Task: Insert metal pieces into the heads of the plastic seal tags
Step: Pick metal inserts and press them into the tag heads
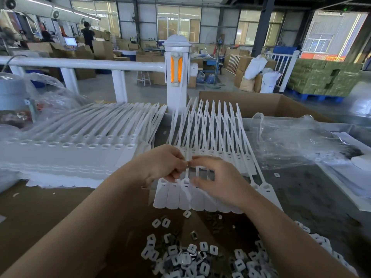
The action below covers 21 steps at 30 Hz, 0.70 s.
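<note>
1. On the bench in front of the person lies a joined strip of tags (pixel 197 199), flags toward the viewer and tails fanned away; both hands work just above its heads.
2. The left hand (pixel 160 167) has its fingertips curled and pinched together at a small metal piece (pixel 187 166), held over the head of the third tag or so from the strip's left end.
3. The right hand (pixel 216 181) meets it from the other side, forefinger and thumb narrowed at the same spot, the other fingers loosely spread over the strip. Whether it grips the piece or only steadies it, I cannot tell.
4. Progress looks early to middling: a second strip (pixel 220 153) lies behind the first, and a long stack (pixel 70 155) of strips sits to the left. Whether any of those heads are filled is too small to read.
5. A large heap of loose pieces (pixel 190 255) lies near the viewer, mixed with small white plastic caps, which suggests plenty of inserting is left.
6. A few stray pieces lie on the bench between heap and strip.
</note>
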Each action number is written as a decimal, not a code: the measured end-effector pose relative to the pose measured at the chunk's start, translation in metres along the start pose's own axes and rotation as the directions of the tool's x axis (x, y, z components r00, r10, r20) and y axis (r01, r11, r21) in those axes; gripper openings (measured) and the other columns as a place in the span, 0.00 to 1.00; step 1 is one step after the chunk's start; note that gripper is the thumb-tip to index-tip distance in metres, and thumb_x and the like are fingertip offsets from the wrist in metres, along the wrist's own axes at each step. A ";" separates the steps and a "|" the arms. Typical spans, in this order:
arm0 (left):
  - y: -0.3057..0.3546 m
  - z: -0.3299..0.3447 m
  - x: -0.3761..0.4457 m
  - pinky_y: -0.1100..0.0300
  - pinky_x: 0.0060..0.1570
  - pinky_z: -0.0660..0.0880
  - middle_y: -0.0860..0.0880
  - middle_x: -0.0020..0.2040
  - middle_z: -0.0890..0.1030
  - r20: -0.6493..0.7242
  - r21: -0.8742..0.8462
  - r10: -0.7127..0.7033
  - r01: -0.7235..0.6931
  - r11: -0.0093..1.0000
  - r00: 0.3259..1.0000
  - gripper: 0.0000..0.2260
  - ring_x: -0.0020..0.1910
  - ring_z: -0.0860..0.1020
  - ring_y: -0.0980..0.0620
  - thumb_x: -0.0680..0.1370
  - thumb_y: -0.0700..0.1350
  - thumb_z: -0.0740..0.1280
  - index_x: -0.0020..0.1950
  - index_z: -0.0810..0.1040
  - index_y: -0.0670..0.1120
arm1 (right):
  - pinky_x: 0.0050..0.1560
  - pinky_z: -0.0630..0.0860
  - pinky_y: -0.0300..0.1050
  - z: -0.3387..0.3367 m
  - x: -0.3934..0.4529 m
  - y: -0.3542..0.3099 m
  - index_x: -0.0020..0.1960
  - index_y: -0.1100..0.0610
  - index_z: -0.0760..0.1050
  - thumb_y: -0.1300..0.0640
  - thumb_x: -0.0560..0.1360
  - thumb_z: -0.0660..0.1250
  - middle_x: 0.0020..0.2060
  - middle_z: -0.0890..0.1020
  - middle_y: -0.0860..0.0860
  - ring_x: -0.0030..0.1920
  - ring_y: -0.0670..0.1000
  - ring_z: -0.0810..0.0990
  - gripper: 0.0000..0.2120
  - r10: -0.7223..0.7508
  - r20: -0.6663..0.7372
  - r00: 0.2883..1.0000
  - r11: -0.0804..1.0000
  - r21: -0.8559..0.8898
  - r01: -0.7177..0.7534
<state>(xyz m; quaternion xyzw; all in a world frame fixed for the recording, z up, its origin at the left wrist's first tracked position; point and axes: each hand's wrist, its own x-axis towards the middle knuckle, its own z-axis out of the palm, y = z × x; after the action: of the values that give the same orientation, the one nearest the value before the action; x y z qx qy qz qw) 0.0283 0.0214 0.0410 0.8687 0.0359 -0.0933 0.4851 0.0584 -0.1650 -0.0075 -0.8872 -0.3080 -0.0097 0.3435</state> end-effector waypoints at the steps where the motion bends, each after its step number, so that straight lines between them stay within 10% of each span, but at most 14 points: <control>1: 0.001 -0.001 0.000 0.61 0.36 0.76 0.46 0.35 0.79 -0.022 0.096 0.012 -0.010 0.995 1.000 0.06 0.33 0.77 0.52 0.80 0.39 0.65 0.44 0.79 0.43 | 0.67 0.67 0.45 0.001 -0.001 0.001 0.68 0.40 0.74 0.44 0.76 0.69 0.73 0.69 0.41 0.71 0.42 0.67 0.21 0.018 0.063 0.998 0.998 -0.056 -0.015; 9: -0.015 -0.005 0.005 0.64 0.35 0.67 0.47 0.46 0.80 -0.084 0.649 0.036 0.027 0.760 0.996 0.08 0.41 0.74 0.52 0.81 0.43 0.63 0.54 0.80 0.42 | 0.73 0.63 0.51 0.003 -0.001 0.004 0.73 0.43 0.70 0.40 0.78 0.65 0.77 0.62 0.44 0.77 0.47 0.59 0.24 0.133 0.134 0.982 0.979 -0.174 -0.108; 21: -0.020 -0.004 0.007 0.71 0.33 0.62 0.43 0.54 0.81 -0.010 0.726 -0.038 0.033 0.687 0.999 0.12 0.47 0.75 0.49 0.82 0.43 0.61 0.59 0.79 0.39 | 0.73 0.59 0.52 -0.002 0.002 -0.003 0.76 0.49 0.66 0.45 0.79 0.66 0.79 0.59 0.49 0.78 0.53 0.56 0.28 0.215 0.157 0.964 0.963 -0.198 -0.182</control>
<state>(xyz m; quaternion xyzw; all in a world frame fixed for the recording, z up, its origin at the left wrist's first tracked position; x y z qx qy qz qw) 0.0329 0.0354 0.0251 0.9886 0.0115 -0.1116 0.1003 0.0586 -0.1637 -0.0044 -0.9386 -0.2443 0.0759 0.2317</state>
